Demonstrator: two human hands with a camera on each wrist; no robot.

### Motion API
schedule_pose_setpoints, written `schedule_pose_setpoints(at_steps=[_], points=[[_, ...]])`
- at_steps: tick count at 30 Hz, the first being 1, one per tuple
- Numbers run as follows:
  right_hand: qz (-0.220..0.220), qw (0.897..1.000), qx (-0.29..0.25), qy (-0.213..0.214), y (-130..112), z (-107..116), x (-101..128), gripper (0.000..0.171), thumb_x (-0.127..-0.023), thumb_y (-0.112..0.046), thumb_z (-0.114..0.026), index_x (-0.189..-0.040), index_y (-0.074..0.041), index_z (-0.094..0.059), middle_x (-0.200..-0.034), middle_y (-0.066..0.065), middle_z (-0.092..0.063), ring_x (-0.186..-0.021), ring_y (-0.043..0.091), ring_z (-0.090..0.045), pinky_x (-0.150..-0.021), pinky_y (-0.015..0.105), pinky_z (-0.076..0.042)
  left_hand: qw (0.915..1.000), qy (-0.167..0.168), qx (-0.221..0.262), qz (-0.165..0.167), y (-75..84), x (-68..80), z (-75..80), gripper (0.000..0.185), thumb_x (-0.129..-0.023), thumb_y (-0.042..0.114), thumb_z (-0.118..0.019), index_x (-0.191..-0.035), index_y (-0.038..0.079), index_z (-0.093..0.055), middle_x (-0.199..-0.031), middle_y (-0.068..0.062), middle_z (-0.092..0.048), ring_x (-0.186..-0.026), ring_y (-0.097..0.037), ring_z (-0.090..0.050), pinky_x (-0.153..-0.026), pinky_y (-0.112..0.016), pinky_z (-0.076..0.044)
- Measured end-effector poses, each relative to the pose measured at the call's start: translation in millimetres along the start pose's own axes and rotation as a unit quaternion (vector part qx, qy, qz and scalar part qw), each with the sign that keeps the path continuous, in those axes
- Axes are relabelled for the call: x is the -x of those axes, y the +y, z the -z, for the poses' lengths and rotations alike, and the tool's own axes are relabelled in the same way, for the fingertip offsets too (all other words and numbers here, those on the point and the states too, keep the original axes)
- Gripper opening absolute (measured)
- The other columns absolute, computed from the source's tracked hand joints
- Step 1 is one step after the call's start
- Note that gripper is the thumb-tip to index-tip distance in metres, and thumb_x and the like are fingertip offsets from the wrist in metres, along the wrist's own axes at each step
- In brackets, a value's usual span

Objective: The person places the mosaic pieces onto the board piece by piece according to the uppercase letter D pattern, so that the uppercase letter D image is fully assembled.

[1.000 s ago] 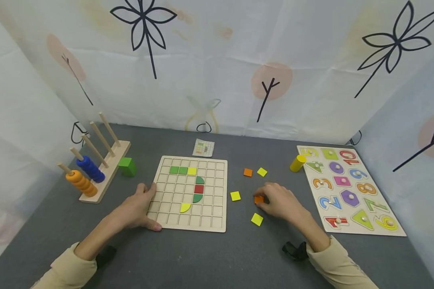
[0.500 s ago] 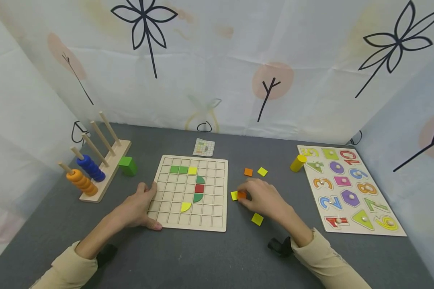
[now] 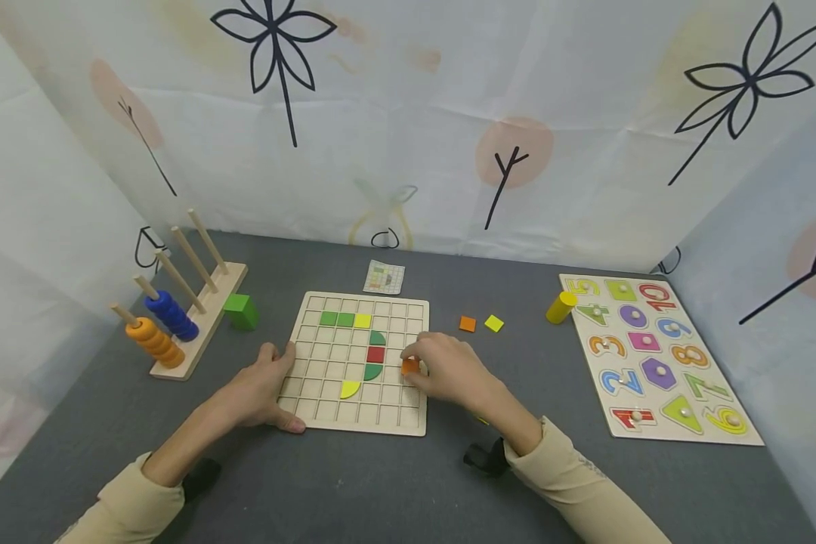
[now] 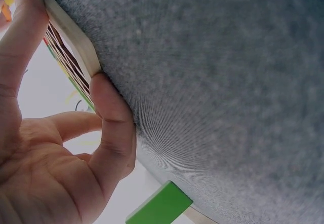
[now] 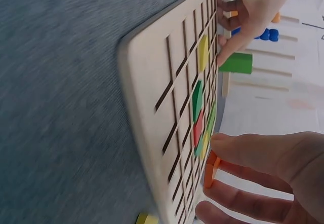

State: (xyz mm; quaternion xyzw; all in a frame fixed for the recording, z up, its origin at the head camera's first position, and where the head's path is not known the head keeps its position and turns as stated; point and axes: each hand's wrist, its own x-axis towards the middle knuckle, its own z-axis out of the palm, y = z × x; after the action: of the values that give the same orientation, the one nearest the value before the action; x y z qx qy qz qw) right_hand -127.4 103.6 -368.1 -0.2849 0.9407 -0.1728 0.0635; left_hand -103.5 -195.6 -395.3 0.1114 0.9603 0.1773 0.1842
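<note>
My right hand [image 3: 452,372] pinches an orange square tile [image 3: 410,366] between thumb and fingers over the right side of a wooden grid board [image 3: 381,425]. The right wrist view shows the tile [image 5: 210,171] on edge, close over the grid. With my left hand [image 3: 261,389] I hold the board's lower left corner, thumb at the bottom edge and fingers along the left one. Set in the grid are two green squares [image 3: 336,319], a yellow square [image 3: 363,321], a red square [image 3: 375,354], two green rounded tiles [image 3: 372,372] and a yellow rounded tile [image 3: 350,389].
Right of the board lie an orange tile [image 3: 467,324] and a yellow tile [image 3: 494,323]; another yellow tile [image 5: 147,219] is partly hidden. A pattern card [image 3: 384,278] lies behind. Left stand a peg stand [image 3: 230,283] and green block [image 3: 241,312]; right, a yellow cylinder [image 3: 561,308] and number puzzle [image 3: 612,370].
My right hand has carried the orange tile leftward from the table, past a yellow tile, to over the board. The left hand stays at the board's corner.
</note>
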Motion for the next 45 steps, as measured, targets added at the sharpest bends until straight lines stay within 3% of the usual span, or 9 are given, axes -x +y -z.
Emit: schedule_pose_setpoints(at_steps=[8, 12, 26, 36, 45], points=[[0.02, 1.0, -0.017, -0.01, -18.1, -6.3, -15.5, 0.018, -0.091, -0.015, -0.077, -0.108, -0.012, -0.08, -0.098, 0.003, -0.071, -0.079, 0.014, -0.057, -0.053, 0.025, -0.039, 1.0, -0.006, 0.001, 0.004, 1.2, -0.7, 1.0, 0.138, -0.056, 0.041, -0.099, -0.154, -0.017, -0.022, -0.13, -0.036, -0.041, -0.083, -0.026, -0.054, -0.072, -0.041, -0.052], [0.038, 0.999, -0.016, -0.008, -28.3, -11.0, -22.8, 0.011, -0.091, -0.015, -0.076, -0.1, -0.014, -0.08, -0.093, 0.001, -0.071, -0.077, 0.013, -0.057, -0.054, 0.025, -0.039, 1.0, -0.007, 0.001, 0.006, 1.9, -0.5, 1.6, 0.138, -0.056, 0.041, -0.099, -0.155, -0.017, -0.022, -0.13, -0.035, -0.041, -0.083, -0.025, -0.054, -0.071, -0.04, -0.051], [0.08, 0.996, 0.039, -0.009, -62.3, -41.1, -44.0, 0.016, -0.089, -0.027, -0.079, -0.104, -0.02, -0.081, -0.089, -0.006, -0.07, -0.075, 0.008, -0.049, -0.056, 0.02, -0.035, 1.0, -0.007, 0.004, 0.002, 1.0, -0.2, 2.0, 0.138, -0.056, 0.043, -0.098, -0.155, -0.016, -0.021, -0.13, -0.035, -0.041, -0.085, -0.028, -0.056, -0.074, -0.044, -0.053], [0.092, 0.995, 0.041, -0.019, -68.2, -51.0, -49.9, 0.019, -0.089, -0.026, -0.08, -0.106, -0.018, -0.081, -0.088, -0.005, -0.07, -0.08, 0.01, -0.054, -0.063, 0.018, -0.036, 0.9999, -0.009, 0.009, -0.001, -1.4, -0.2, 1.2, 0.139, -0.056, 0.044, -0.098, -0.155, -0.017, -0.022, -0.13, -0.035, -0.04, -0.086, -0.028, -0.057, -0.074, -0.044, -0.053], [0.084, 0.995, 0.046, -0.02, -66.6, -50.3, -50.0, 0.015, -0.088, -0.027, -0.08, -0.101, -0.019, -0.082, -0.088, -0.005, -0.07, -0.078, 0.01, -0.055, -0.06, 0.02, -0.037, 1.0, -0.008, 0.004, 0.001, -0.4, -0.2, 2.0, 0.138, -0.056, 0.043, -0.098, -0.155, -0.017, -0.022, -0.13, -0.036, -0.041, -0.085, -0.027, -0.055, -0.074, -0.044, -0.053]])
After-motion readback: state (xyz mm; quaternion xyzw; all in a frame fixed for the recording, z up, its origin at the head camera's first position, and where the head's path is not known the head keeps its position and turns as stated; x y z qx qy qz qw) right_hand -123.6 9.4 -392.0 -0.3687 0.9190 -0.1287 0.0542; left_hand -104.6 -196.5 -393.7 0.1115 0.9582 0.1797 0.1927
